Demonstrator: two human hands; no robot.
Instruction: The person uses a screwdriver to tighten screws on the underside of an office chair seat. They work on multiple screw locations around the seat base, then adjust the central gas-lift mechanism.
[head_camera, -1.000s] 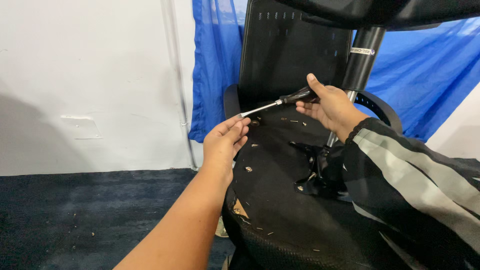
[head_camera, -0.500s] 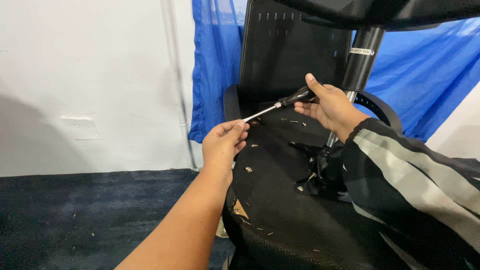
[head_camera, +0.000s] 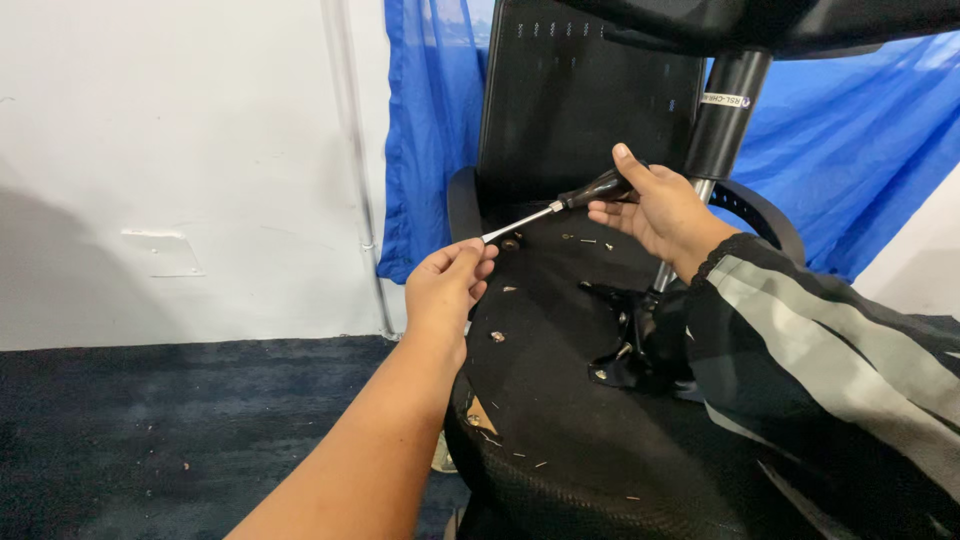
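My right hand (head_camera: 662, 212) grips the black handle of a screwdriver (head_camera: 590, 190), whose metal shaft slants down to the left. The tip meets the pinched fingertips of my left hand (head_camera: 445, 290). The thumb and fingers are closed together, and I cannot tell whether anything small sits between them. Both hands hover over the black underside of an overturned office chair seat (head_camera: 560, 420). A round screw head (head_camera: 497, 337) shows just right of my left wrist. Small screws and bits (head_camera: 585, 241) lie scattered on the seat underside.
The chair's black backrest (head_camera: 585, 100) stands behind the hands. A black gas cylinder (head_camera: 728, 115) rises to the chair base at the top. A black mechanism plate (head_camera: 625, 350) sits mid-seat. A blue curtain (head_camera: 430, 130), a white wall (head_camera: 170, 150) and dark carpet (head_camera: 150, 430) surround it.
The screwdriver tip has dipped slightly toward my left hand. My left fingers have curled from reaching out into a pinch at the tip. My right hand has barely moved.
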